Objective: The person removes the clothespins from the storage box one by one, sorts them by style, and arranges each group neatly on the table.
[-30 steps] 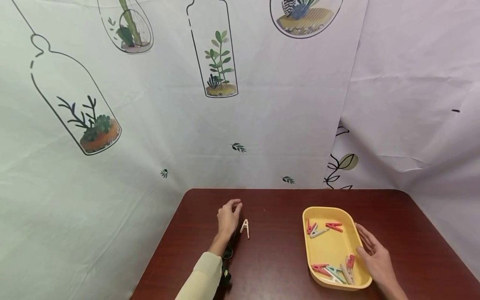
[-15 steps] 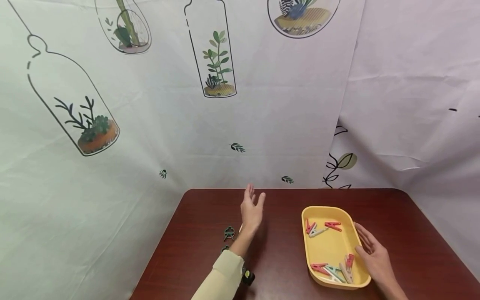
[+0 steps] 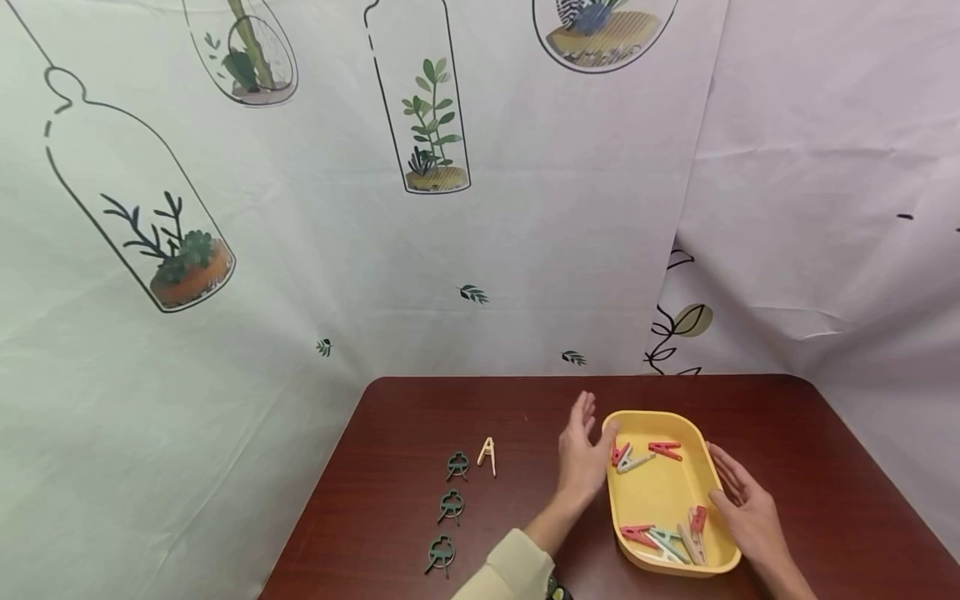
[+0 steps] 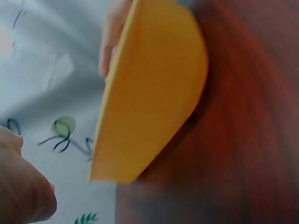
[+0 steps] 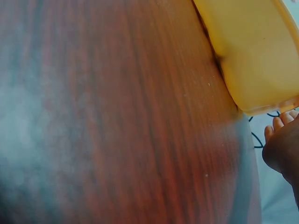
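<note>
A yellow plastic tray (image 3: 656, 487) stands on the right half of the table in the head view. Along its right side, my right hand (image 3: 750, 518) grips the rim, thumb over the edge and fingers along the outer wall. My left hand (image 3: 583, 465) is at the opposite side, fingers extended upward and thumb tip overlapping the rim. Inside the tray lie red clothespins (image 3: 665, 451), a pale grey clothespin (image 3: 637, 463) and a mixed cluster of clothespins near its front. The left wrist view shows the tray's outer wall (image 4: 149, 93) beside my left hand (image 4: 23, 186).
Left of the tray, a cream clothespin (image 3: 487, 455) lies on the dark red wooden table (image 3: 540, 517). Three dark green clips with round rings, the middle one (image 3: 452, 505) included, form a column farther left. A printed white cloth (image 3: 510, 250) hangs behind the table.
My left hand has travelled right from beside the cream clothespin to the tray's left side, uncovering the green clips. My right hand stays on the tray.
</note>
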`<control>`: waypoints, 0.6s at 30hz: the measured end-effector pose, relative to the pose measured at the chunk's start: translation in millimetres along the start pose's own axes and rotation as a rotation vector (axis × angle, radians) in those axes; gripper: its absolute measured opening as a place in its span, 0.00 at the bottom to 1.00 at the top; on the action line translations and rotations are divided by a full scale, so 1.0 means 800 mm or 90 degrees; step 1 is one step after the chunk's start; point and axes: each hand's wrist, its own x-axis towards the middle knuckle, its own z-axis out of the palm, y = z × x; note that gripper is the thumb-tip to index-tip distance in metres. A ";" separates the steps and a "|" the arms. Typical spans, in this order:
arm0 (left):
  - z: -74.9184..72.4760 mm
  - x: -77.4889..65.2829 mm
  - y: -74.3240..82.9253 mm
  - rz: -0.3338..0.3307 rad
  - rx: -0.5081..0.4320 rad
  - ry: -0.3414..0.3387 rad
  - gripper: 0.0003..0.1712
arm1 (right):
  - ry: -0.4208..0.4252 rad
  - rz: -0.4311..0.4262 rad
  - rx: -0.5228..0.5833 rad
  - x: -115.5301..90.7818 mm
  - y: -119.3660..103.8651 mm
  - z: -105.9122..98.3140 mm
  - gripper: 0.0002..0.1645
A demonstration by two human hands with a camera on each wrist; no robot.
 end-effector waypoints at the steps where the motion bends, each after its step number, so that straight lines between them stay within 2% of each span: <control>1: 0.007 -0.005 -0.001 -0.007 0.002 -0.005 0.39 | 0.000 0.000 0.000 0.000 0.000 0.000 0.35; 10: 0.062 -0.037 0.004 -0.068 -0.015 -0.006 0.38 | 0.000 0.008 -0.007 0.000 0.001 0.000 0.35; 14: 0.085 -0.050 0.004 -0.124 0.029 0.011 0.38 | 0.002 0.004 0.000 0.000 0.002 -0.001 0.35; 18: 0.103 -0.057 -0.001 -0.169 0.078 0.058 0.39 | 0.001 -0.003 0.008 0.001 0.004 0.000 0.35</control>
